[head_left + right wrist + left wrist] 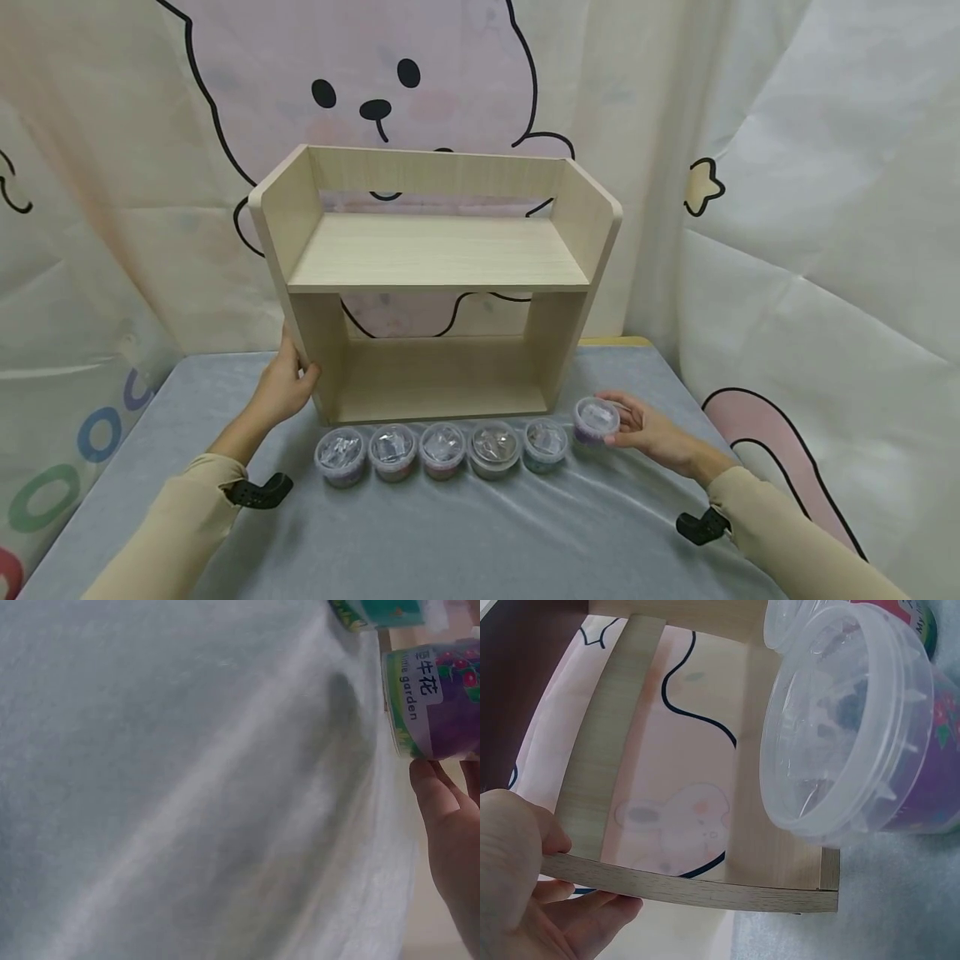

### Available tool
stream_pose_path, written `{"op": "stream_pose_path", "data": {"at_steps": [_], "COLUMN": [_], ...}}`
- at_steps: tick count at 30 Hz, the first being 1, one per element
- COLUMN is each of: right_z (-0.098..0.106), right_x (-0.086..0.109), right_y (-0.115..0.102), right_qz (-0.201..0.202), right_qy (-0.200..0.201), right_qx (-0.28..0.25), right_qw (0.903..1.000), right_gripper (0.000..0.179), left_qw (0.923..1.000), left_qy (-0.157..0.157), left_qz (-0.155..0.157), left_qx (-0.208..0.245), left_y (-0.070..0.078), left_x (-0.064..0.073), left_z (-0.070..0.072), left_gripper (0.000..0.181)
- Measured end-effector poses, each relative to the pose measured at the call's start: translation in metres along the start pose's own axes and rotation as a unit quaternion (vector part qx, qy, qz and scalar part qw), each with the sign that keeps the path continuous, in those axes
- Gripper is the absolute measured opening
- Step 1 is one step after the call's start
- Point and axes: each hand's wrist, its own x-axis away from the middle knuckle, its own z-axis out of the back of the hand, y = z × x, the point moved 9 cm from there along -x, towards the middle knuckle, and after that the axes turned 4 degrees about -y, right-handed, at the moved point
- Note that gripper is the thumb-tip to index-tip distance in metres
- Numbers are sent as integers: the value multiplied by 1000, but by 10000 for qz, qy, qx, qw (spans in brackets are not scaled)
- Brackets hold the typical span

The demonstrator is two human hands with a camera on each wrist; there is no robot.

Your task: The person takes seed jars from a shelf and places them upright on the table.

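A pale two-tier wooden shelf (438, 252) stands upright on the table. My left hand (283, 385) grips the edge of its left side panel; in the left wrist view the thumb (551, 829) lies on one face, the fingers on the other. My right hand (654, 435) holds a purple plastic tub (596, 419) with a clear lid, at the right end of a row of similar tubs. The right wrist view shows the tub's printed label (421, 694), reading "little garden", with the thumb and fingers against its side.
Several lidded tubs (442, 451) line up before the shelf's front edge. Grey-blue cloth (480, 542) covers the table, with creases on the right. Printed curtains (810, 208) enclose the back and sides. A yellow edge (615, 341) shows behind the shelf at right.
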Motion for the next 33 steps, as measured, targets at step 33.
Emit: {"op": "stream_pose_path", "data": {"at_steps": [33], "right_z": [-15], "right_x": [-3], "right_y": [30], "right_qz": [-129], "right_qy": [-236], "right_qx": [66], "right_qw": [9996], "right_gripper": [72], "left_qw": [9998], "left_qy": [-112], "left_qz": [136], "left_qx": [10], "left_y": [-1], "left_x": [1], "left_z": [-1], "left_gripper": [85]}}
